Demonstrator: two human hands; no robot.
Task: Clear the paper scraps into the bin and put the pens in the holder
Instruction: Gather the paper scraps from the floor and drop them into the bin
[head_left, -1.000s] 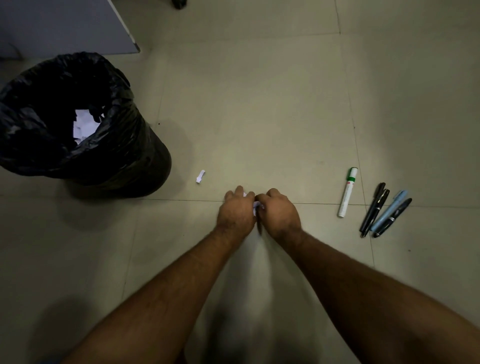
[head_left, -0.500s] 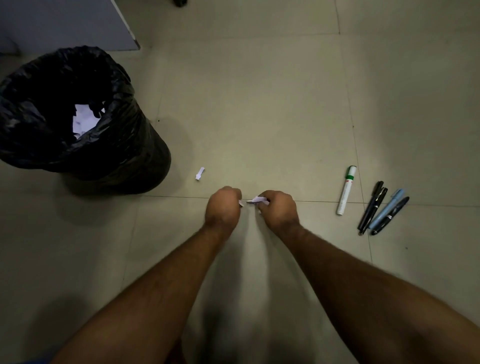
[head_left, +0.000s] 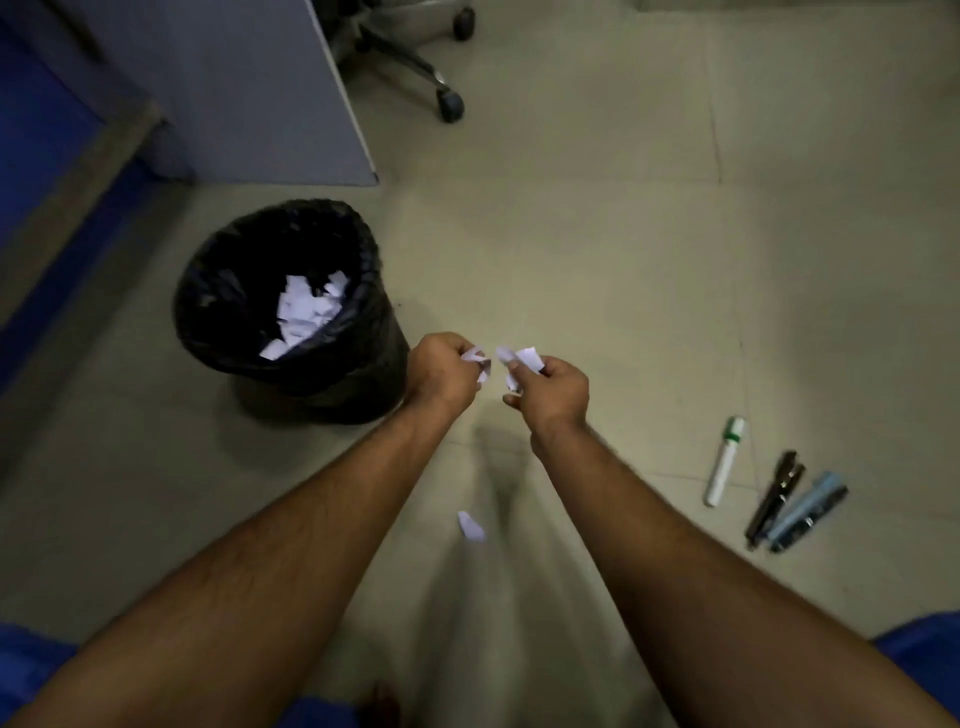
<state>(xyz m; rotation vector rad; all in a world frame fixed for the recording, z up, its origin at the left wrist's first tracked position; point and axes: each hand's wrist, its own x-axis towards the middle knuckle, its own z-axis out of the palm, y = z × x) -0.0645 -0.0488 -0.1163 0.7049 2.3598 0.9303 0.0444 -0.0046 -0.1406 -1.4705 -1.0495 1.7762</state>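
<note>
Since both hands, left (head_left: 441, 371) and right (head_left: 550, 387), pinched scraps (head_left: 527, 358) in curled fingers beside the bin (head_left: 363, 291), dropping them looked next; pens (head_left: 774, 499) waited on the floor.

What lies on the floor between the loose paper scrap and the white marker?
In the head view, only the right forearm crosses between the paper scrap and the white marker; the visible floor there is bare tile.

Bare forearms, hairy; blue sleeves (head_left: 930, 644) at frame's lower corners (short, apparently); no jewellery visible.
</note>
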